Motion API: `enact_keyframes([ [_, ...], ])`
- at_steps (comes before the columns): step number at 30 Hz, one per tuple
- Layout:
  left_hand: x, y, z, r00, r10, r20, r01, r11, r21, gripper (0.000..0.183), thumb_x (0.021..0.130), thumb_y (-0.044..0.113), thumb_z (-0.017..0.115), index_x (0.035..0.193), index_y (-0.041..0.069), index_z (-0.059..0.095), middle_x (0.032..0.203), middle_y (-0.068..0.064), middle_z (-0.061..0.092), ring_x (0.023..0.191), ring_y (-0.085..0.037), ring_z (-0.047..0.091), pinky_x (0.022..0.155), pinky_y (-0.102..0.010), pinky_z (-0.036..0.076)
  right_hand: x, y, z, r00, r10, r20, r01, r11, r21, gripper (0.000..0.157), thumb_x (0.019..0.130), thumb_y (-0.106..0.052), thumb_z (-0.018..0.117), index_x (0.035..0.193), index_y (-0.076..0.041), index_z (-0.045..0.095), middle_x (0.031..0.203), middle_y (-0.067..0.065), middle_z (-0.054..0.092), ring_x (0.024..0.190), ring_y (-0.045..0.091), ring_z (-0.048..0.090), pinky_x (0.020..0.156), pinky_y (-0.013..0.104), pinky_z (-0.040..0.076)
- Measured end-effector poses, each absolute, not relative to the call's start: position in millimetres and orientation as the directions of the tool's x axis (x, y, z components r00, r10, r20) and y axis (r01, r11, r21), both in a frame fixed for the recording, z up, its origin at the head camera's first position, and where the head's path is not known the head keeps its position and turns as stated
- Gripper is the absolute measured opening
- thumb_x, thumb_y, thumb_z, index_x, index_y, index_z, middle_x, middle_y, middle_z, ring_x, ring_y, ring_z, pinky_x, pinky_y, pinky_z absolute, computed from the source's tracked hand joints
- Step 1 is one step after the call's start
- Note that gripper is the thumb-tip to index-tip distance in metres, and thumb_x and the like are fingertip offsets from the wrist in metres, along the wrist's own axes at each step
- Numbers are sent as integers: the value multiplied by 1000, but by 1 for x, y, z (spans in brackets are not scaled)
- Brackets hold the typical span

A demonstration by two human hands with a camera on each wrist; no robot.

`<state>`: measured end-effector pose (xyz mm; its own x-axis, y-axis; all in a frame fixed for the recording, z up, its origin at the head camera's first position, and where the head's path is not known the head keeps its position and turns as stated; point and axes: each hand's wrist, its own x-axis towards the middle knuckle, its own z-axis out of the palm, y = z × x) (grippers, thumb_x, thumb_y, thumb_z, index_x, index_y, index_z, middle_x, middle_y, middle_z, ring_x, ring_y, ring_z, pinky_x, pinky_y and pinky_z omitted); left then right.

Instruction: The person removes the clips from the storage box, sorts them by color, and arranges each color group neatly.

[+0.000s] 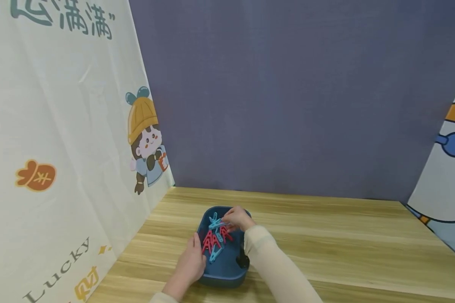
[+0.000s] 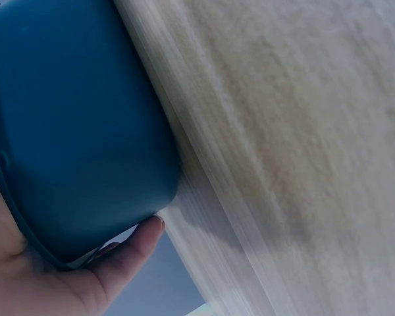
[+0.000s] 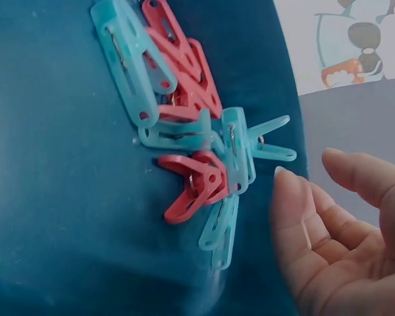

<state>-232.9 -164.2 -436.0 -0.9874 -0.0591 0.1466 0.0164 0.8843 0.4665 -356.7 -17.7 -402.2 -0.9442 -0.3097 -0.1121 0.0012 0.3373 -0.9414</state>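
Note:
A dark blue plastic bin (image 1: 227, 269) with rounded corners stands on the wooden table. Its left rim is gripped by my left hand (image 1: 192, 259); in the left wrist view a fingertip (image 2: 155, 227) lies against the outer wall. Inside, red clothespins (image 1: 211, 240) and light blue clothespins (image 1: 216, 253) lie in a loose heap. Over the far right part of the bin is my right hand (image 1: 238, 219), close to the heap. The right wrist view shows its thumb and fingers (image 3: 293, 204) apart, with nothing between them, beside a light blue clothespin (image 3: 237, 151).
The wooden table (image 1: 326, 240) extends to the right of the bin. A white printed cloth (image 1: 79, 126) hangs along the left, a dark grey-blue panel (image 1: 280, 105) stands behind, and another printed cloth (image 1: 440, 181) is at the right. A small black object (image 1: 242, 259) shows below the right wrist.

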Motion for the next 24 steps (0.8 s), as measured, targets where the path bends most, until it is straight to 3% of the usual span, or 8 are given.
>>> enact_keyframes([
  [14,-232,-162,-435,-990,-75,122,-5,869,495,67,86,8,57,139,-12,22,138,-32,28,104,-43,51,87,-52,43,-360,-20,-414,-959,-231,-162,41,454,-890,14,82,-3,63,91,8,65,80,19,65,71,28,65,61,36,56],
  [24,-233,-164,-435,-991,-88,101,-25,865,501,67,86,8,57,140,-11,21,139,-31,27,99,-39,54,85,-51,45,-364,-21,-421,-959,-208,-193,59,519,-853,8,78,0,61,74,7,61,70,16,61,57,24,62,58,36,56],
])
